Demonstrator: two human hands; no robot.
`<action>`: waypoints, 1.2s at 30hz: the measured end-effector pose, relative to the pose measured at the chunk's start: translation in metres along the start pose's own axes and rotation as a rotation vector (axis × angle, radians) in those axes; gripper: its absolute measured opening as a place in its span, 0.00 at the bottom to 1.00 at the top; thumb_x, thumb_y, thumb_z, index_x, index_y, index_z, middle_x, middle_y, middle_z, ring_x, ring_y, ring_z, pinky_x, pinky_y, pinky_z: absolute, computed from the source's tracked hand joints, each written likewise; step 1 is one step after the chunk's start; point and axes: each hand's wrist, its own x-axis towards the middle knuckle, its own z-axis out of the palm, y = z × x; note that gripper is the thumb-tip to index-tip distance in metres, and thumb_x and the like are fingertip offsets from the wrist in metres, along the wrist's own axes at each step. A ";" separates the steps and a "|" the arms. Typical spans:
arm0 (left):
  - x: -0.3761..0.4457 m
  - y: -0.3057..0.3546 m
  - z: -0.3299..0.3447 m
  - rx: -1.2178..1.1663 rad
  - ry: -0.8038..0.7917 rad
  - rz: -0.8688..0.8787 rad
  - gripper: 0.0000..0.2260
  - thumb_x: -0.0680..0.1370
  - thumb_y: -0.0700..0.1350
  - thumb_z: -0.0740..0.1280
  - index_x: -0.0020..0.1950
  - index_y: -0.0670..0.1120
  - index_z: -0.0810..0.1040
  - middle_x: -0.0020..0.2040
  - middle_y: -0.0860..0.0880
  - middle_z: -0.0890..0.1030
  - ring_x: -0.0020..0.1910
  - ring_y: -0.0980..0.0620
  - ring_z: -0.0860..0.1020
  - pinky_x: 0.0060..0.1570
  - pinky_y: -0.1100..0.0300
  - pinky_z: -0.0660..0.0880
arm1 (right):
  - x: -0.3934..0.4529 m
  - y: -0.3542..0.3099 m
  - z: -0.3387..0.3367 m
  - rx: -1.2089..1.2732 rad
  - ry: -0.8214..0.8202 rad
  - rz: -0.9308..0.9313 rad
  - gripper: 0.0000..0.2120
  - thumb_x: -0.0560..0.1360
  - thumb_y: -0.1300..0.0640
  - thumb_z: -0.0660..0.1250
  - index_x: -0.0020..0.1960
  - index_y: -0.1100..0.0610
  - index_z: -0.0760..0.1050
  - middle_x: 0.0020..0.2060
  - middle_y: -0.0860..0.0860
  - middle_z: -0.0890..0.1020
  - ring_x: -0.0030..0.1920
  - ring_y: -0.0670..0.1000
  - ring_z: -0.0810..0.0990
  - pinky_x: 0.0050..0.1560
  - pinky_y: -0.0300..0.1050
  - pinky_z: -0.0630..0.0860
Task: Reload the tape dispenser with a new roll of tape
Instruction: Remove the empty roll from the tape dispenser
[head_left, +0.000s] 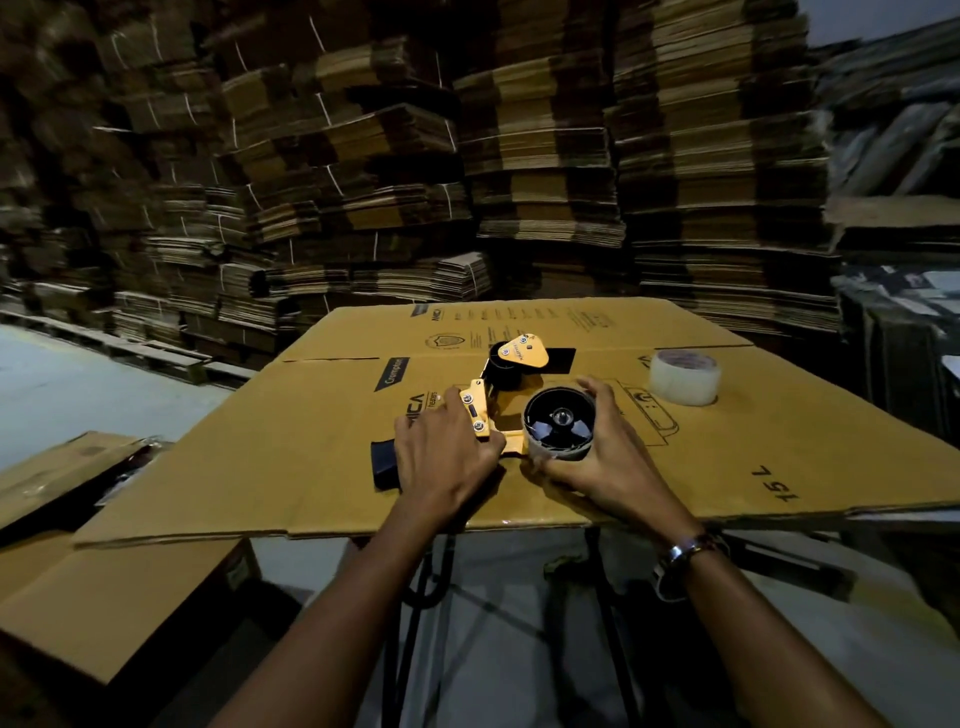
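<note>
A yellow and black tape dispenser (511, 364) lies flat on a big cardboard sheet (727, 457). My left hand (447, 452) presses down on its yellow frame near the black handle (383, 464). My right hand (597, 457) is wrapped around the thin, nearly used-up roll (558, 423) that sits on the dispenser's black spool hub. A full roll of clear tape (684, 375) stands apart on the cardboard to the right, untouched.
Tall stacks of flattened cartons (519, 156) rise behind the cardboard sheet. A lower carton (104, 597) sits at the left. Below the sheet's near edge a folding stand's black legs (431, 582) show over a pale floor.
</note>
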 end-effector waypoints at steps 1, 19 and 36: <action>0.000 -0.001 0.002 0.003 0.007 0.007 0.22 0.76 0.62 0.59 0.58 0.46 0.68 0.44 0.48 0.81 0.44 0.45 0.78 0.54 0.48 0.67 | 0.000 0.000 0.000 0.007 -0.001 -0.007 0.49 0.65 0.43 0.79 0.76 0.46 0.53 0.71 0.50 0.69 0.66 0.50 0.74 0.65 0.51 0.74; 0.003 -0.003 0.011 -0.010 -0.009 -0.026 0.22 0.73 0.60 0.65 0.58 0.47 0.67 0.43 0.49 0.80 0.44 0.46 0.78 0.60 0.46 0.69 | -0.003 -0.005 0.000 -0.073 0.047 -0.081 0.43 0.62 0.47 0.81 0.68 0.46 0.59 0.63 0.48 0.74 0.63 0.50 0.75 0.59 0.50 0.79; 0.002 -0.001 0.005 -0.032 -0.009 -0.009 0.19 0.73 0.59 0.66 0.53 0.49 0.66 0.41 0.50 0.78 0.43 0.47 0.76 0.56 0.49 0.67 | -0.005 -0.009 -0.006 -0.022 0.034 -0.096 0.43 0.63 0.47 0.81 0.69 0.51 0.62 0.62 0.50 0.76 0.61 0.50 0.77 0.61 0.46 0.78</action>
